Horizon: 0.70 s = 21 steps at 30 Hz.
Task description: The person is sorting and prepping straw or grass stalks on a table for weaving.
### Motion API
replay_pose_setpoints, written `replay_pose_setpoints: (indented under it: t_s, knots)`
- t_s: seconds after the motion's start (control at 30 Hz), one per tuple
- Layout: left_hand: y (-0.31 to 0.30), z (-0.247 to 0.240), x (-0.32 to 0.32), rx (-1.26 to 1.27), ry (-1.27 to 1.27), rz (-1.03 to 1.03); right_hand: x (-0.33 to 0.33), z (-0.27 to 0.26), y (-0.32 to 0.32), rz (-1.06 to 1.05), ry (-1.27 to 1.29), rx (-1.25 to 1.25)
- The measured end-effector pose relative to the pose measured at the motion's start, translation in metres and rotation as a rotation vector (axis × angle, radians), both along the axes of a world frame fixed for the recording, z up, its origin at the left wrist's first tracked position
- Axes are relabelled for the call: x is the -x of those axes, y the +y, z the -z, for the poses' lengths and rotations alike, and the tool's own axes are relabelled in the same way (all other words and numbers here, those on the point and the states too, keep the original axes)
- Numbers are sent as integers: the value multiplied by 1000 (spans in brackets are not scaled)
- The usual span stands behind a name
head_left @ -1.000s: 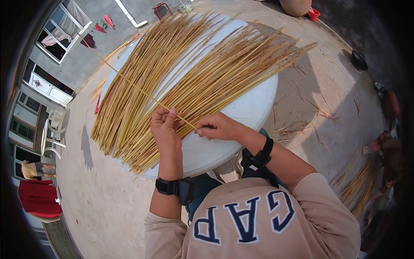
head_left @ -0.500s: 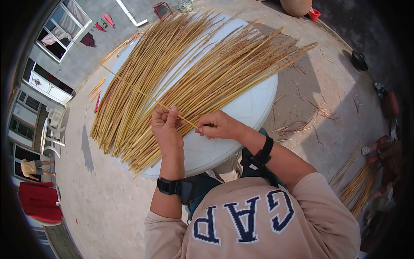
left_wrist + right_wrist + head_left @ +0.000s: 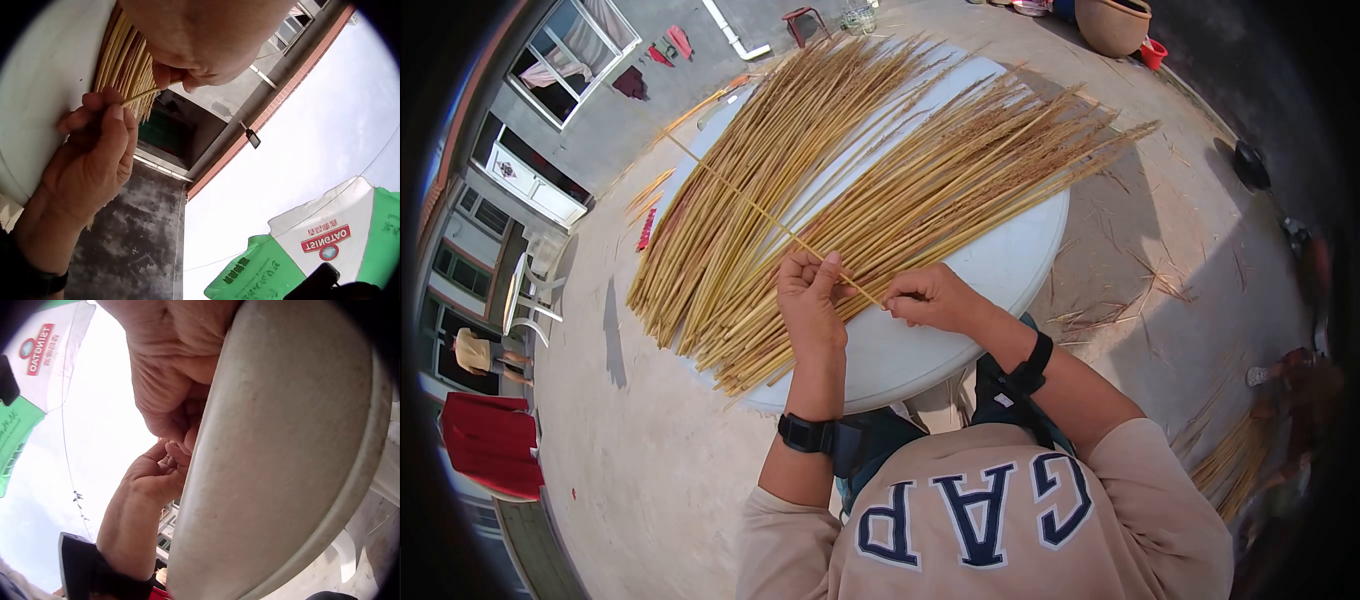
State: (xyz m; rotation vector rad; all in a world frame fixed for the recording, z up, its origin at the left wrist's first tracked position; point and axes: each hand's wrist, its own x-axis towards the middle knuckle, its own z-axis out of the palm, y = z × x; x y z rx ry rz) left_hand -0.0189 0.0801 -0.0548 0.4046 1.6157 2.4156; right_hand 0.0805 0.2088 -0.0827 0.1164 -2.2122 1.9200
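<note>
One thin reed stalk (image 3: 750, 205) slants across the spread reeds in the head view. My left hand (image 3: 810, 300) pinches it between thumb and fingers near its lower end. With curled fingers, my right hand (image 3: 940, 300) pinches the end itself, just right of the left hand. The left wrist view shows a short length of the stalk (image 3: 142, 96) between both hands. Beneath them, two broad bundles of reeds (image 3: 890, 235) fan out on a white round table (image 3: 1010, 245), feathery tops pointing away from me. In the right wrist view my fingers hide the stalk's end.
Loose reed bits (image 3: 1165, 280) litter the concrete ground right of the table. More reeds (image 3: 1235, 460) lie at lower right beside another person. A white chair (image 3: 530, 300) stands at left, near a hanging red cloth (image 3: 490, 445). A clay pot (image 3: 1112, 25) sits at the far right.
The head view has turned slightly, shifting the whole scene right and a little down. Both hands keep their grip on the stalk, close together as before.
</note>
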Motion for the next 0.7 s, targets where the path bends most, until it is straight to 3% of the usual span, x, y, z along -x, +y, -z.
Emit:
replay_pose_setpoints:
  t_s: [0.13,0.2,0.27,0.33,0.37,0.43,0.7]
  knots:
    - [-28,-35,10,123,25,50,1,2,1,87,-108,94]
    - [-51,-54,24,370,197,265,1,2,0,91,-110,100]
    - [-78,-66,35,502,212,224,2,0,-4,128,-123,106]
    - [-103,-62,52,926,575,36,3,-1,-3,131,-146,106]
    - [-113,-61,56,925,571,37,2,-2,-3,131,-150,105]
    - [-132,-56,60,1242,897,-89,3,-3,-3,134,-135,62]
    - [-155,-4,60,1407,1021,-202,2,-6,-6,135,-146,64]
